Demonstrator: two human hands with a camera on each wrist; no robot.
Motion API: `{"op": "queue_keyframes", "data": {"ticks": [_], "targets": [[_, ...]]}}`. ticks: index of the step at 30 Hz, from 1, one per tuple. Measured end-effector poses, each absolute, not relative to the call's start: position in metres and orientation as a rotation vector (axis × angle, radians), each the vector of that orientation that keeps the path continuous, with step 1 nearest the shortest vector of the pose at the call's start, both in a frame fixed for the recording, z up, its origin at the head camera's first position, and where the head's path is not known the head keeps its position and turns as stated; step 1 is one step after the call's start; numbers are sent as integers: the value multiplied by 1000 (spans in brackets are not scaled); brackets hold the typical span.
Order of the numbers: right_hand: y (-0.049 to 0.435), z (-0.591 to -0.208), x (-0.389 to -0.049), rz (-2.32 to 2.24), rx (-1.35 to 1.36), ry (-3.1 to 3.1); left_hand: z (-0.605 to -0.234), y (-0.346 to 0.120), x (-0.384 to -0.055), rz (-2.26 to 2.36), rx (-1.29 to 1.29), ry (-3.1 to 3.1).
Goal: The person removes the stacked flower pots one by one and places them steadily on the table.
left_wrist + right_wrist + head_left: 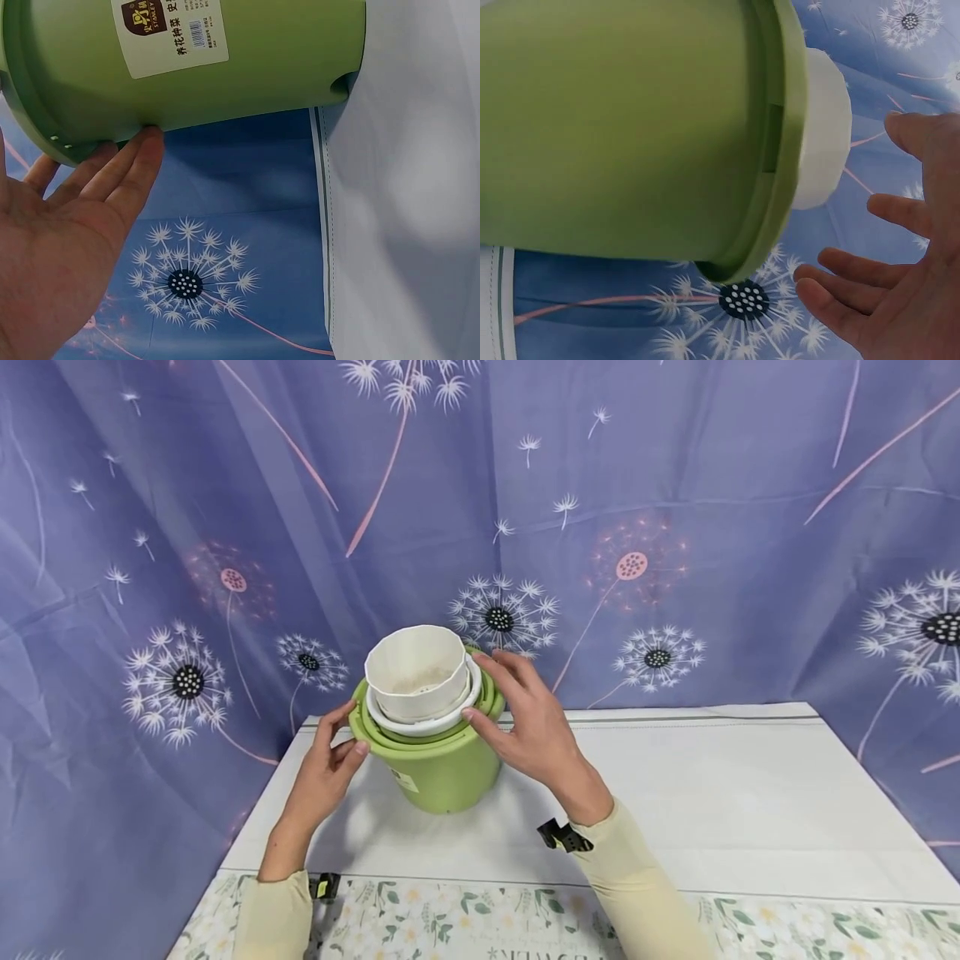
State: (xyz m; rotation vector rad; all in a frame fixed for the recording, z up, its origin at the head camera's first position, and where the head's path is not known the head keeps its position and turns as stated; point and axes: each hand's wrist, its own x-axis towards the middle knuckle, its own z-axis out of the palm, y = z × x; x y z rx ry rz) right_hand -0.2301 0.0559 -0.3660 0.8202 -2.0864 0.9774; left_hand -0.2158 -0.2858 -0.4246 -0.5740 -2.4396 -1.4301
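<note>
A green flowerpot with a paper label stands on the table in the head view. Other pots are nested in it: a green inner rim shows, then a white pot with a rounded rim, and on top a white faceted pot with soil-like residue inside. At the left side my left hand holds the green pot's rim, thumb at the front edge, fingers under the lip. My right hand hovers beside the nest's right side with spread fingers; the right wrist view shows a gap between them and the white pot.
A white cloth with a floral front band covers the table. Behind and at the sides hangs a purple-blue curtain printed with dandelions, close behind the pots. Black straps sit on both wrists.
</note>
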Motion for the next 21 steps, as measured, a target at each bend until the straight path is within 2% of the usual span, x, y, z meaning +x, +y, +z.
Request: {"op": "queue_keyframes", "data": {"ticks": [21], "targets": [[26, -374, -239, 1010, 843, -2052, -424, -286, -216, -1459, -578, -2423]]}}
